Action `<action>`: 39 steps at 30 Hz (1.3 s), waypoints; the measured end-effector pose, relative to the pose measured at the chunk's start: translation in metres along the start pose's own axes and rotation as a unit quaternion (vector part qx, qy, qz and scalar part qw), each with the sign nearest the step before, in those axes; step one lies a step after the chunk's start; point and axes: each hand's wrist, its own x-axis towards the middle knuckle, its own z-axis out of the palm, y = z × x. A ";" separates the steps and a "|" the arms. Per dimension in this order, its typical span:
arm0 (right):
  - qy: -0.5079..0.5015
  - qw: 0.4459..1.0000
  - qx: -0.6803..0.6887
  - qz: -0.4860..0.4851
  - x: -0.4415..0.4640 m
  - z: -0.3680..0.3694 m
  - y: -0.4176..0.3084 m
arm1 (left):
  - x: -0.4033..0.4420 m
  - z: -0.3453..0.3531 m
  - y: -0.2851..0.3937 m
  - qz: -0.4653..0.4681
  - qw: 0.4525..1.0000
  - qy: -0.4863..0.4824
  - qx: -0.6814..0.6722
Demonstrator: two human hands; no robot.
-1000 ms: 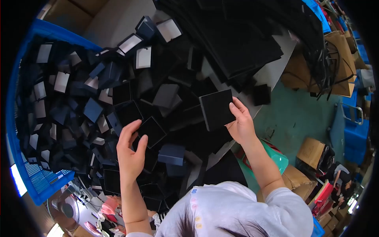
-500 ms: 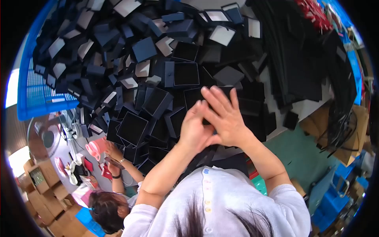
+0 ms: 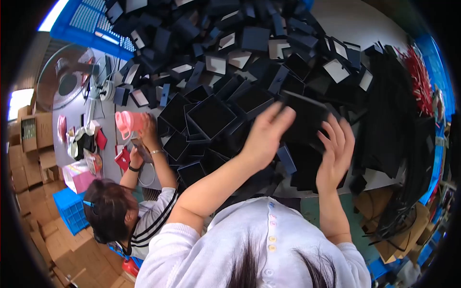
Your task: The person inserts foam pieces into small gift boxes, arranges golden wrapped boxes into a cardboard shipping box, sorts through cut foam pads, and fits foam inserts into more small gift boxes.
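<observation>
My left hand (image 3: 265, 137) grips the left side of a black square piece (image 3: 303, 117), thumb and fingers closed on its edge. Motion blurs the piece, so I cannot make out whether it is a box or a flat panel. At its right edge, my right hand (image 3: 335, 156) has its fingers curled against it. Open dark box trays with black insides (image 3: 211, 116) lie heaped to the left of my hands. A small navy box part (image 3: 286, 159) rests below the held piece.
Behind lies a large pile of navy boxes (image 3: 254, 39), with a blue crate (image 3: 91, 29) at back left. Black strips (image 3: 384, 125) hang over the right side. At left, a co-worker's hand (image 3: 148, 129) is at a pink cup (image 3: 128, 122), near a fan (image 3: 67, 79).
My hands were together with no object visible between them; now they are apart, with the black square piece between them. The view has shifted left, showing more of the co-worker.
</observation>
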 end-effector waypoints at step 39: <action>-0.194 0.961 -0.171 0.096 0.011 0.019 -0.001 | -0.029 -0.048 0.030 0.318 0.708 -0.121 0.619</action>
